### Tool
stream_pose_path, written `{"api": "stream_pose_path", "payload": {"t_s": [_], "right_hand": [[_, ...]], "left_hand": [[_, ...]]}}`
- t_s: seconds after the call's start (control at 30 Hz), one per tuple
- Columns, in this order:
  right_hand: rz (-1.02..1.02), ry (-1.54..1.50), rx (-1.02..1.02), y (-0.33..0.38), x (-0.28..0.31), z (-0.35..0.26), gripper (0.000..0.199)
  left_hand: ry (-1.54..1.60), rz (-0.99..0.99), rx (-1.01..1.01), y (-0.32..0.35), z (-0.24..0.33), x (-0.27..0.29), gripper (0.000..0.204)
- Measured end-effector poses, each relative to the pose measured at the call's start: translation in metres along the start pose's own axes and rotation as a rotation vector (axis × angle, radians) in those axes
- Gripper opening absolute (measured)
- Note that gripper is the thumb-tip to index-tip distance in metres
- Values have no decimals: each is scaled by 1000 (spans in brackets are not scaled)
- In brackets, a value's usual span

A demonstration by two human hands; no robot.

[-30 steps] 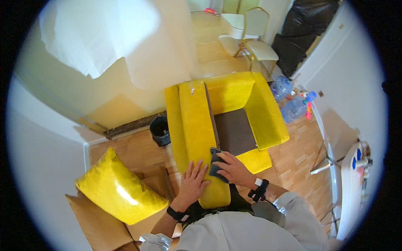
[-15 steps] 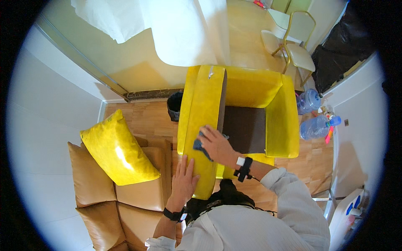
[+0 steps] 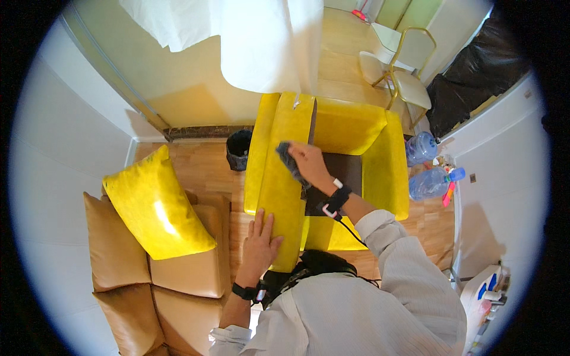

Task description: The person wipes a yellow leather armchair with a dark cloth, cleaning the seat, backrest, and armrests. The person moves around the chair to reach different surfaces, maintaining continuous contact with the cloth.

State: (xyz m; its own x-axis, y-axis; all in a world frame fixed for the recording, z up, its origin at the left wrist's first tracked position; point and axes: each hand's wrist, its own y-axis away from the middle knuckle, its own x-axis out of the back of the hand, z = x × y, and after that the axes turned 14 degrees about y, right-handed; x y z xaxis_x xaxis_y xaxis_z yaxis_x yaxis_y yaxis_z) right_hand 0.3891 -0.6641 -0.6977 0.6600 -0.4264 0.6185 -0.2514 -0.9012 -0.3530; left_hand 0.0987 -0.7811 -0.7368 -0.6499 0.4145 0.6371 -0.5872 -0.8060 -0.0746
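A yellow leather armchair (image 3: 385, 191) stands in front of me, its dark seat base showing. Along its left arm lies a long yellow cushion (image 3: 280, 204), with a small pale zip end near its far tip. My right hand (image 3: 313, 167) grips a dark grey cloth (image 3: 284, 153) and presses it against the cushion's top, about midway along. Spread fingers of my left hand (image 3: 259, 248) rest on the cushion's near left edge, holding nothing.
To the left, a yellow pillow (image 3: 159, 204) lies on a tan sofa (image 3: 184, 277). A black bin (image 3: 238, 151) stands beyond the cushion. Large water bottles (image 3: 428, 183) lie right of the armchair, with a gold-framed chair (image 3: 411, 89) farther back. White sheeting (image 3: 261, 47) hangs ahead.
My right hand has slid the cloth farther away along the cushion. My left hand stays at its near edge. The whole view has shifted slightly.
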Motion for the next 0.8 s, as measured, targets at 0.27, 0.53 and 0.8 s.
{"api": "stream_pose_path", "payload": {"t_s": [0.27, 0.53, 0.8], "right_hand": [[-5, 110, 276, -53, 19, 14, 27], [-215, 532, 639, -7, -16, 65, 46], [-164, 536, 407, -88, -3, 116, 43]], "left_hand": [[-17, 19, 145, -2, 21, -6, 72], [-140, 65, 371, -11, 61, -28, 92], [-149, 99, 495, -27, 78, -42, 104]]}}
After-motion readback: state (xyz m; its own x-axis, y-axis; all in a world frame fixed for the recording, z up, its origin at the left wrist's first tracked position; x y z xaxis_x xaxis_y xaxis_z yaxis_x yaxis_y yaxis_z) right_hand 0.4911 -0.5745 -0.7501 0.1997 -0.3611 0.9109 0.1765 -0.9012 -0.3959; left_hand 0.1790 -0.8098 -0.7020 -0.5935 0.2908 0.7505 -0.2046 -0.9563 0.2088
